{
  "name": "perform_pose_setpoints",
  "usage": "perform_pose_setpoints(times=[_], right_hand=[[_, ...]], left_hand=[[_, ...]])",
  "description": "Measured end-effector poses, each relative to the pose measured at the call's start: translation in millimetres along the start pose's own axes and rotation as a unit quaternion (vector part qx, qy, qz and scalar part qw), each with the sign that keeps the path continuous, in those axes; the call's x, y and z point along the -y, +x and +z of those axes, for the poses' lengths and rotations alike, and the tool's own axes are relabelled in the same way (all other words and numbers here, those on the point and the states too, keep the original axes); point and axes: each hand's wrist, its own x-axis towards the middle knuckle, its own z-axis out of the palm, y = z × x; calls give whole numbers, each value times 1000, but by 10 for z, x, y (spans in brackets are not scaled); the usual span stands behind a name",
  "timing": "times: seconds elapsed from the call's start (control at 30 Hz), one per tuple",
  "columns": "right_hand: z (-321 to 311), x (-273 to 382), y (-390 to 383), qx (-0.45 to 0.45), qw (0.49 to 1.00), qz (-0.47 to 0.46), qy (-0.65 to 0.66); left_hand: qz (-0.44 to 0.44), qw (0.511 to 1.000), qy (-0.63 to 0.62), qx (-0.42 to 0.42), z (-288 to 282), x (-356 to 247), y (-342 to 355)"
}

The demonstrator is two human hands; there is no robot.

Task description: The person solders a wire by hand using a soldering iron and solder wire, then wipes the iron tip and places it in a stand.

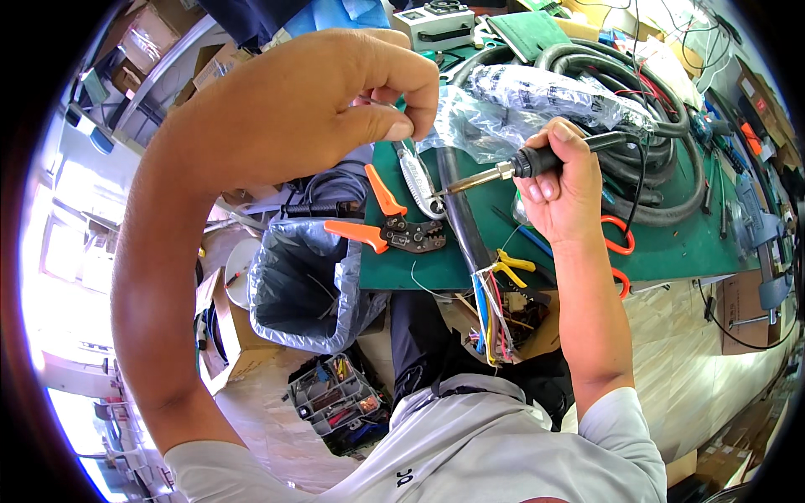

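My left hand (381,92) is raised at upper middle, fingers curled on a thin item that they mostly hide. My right hand (553,184) grips a black-handled soldering iron (528,162), its metal tip pointing left over a silvery oblong item (415,176) on the green mat. A thick black cable (461,226) runs down to the near edge, where stripped coloured wires (495,318) hang over it. Orange-handled crimping pliers (411,236) lie left of the cable, yellow-handled pliers (511,266) to its right. Red-handled scissors (621,239) are partly behind my right forearm.
Coiled black hose (671,180) and plastic-wrapped bundles (553,92) crowd the rear of the green-topped table (688,260), near a grey device (432,25). A lined bin (293,285) stands at its left, above a toolbox (335,402) on the floor. Cardboard boxes (738,310) stand right.
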Motion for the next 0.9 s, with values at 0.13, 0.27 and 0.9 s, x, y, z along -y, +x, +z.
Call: perform_pose_setpoints(times=[0.13, 0.27, 0.9], right_hand=[[44, 42, 48, 21, 1000, -5, 2], [27, 16, 85, 10, 1000, 15, 9], [-5, -28, 148, 12, 999, 32, 28]], left_hand=[[7, 1000, 4, 1, -11, -6, 9], [27, 1000, 15, -5, -14, 10, 17], [48, 998, -18, -34, 9, 54, 39]])
